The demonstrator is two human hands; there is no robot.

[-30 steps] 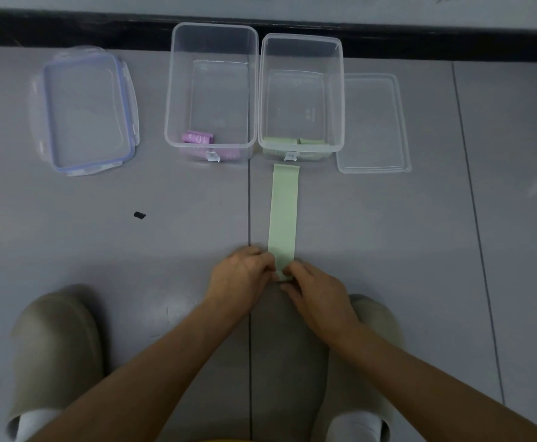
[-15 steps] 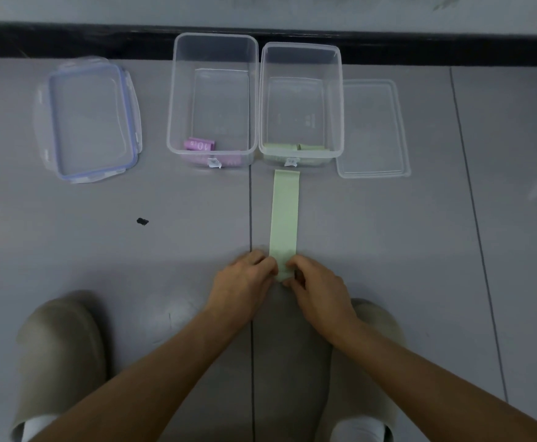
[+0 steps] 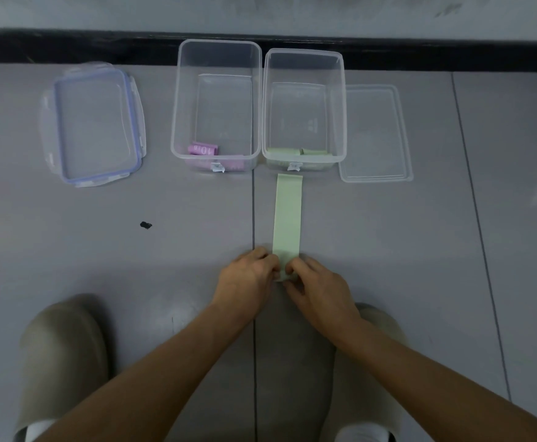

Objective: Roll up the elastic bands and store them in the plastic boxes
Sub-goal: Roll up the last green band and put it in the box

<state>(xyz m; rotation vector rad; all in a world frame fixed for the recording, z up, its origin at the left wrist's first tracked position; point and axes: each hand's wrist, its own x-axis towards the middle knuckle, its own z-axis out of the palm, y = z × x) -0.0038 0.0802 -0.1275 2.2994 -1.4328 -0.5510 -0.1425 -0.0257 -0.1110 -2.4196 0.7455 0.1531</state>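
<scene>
- Done so far, as I judge it: the left box (image 3: 219, 43) holds rolled pink bands (image 3: 202, 149) at its near end. The right box (image 3: 303, 52) holds rolled green bands (image 3: 295, 152) at its near end.
- In hand now is one green band (image 3: 287, 218). It lies flat on the floor (image 3: 388, 250), just in front of the right box, and I cannot tell whether its far end touches the near wall.
- Its long axis runs straight away from you. The near end is at your hands and the far end points at the right box. It lies just right of the floor seam, nearly parallel to it.
- Your left hand (image 3: 244, 282) and right hand (image 3: 319, 290) meet at the near end. The fingers (image 3: 267, 261) of both are curled and clamped on it, one hand at each edge.
- Only a small turned-over bit shows between your hands, so the roll looks barely begun.
- Left to do, by my reading: roll almost the whole length toward the box, then put it in with the other green ones.
- The blue-edged lid (image 3: 93, 122) and the clear lid (image 3: 375, 132) lie on the floor beside their boxes, so both boxes are open.
</scene>
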